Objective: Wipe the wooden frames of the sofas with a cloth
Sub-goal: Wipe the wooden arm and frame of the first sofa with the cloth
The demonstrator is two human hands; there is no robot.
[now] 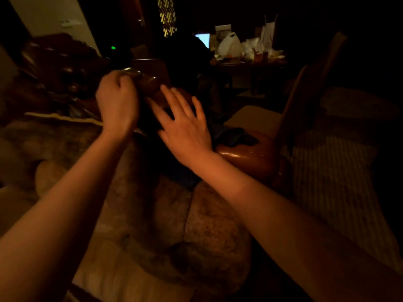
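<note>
Left hand [117, 101] clenched on wooden frame [150, 82] edge, right hand [184, 127] spread flat — dark cloth [231, 136] beside it.

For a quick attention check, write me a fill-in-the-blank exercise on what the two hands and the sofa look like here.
1. The left hand is curled into a ____ up on the wooden frame.
2. The right hand has its fingers ____.
3. The glossy wooden armrest lies beside the ____ forearm.
4. The cluttered table stands in the ____ of the room.

Missing words: fist; spread; right; back
</note>
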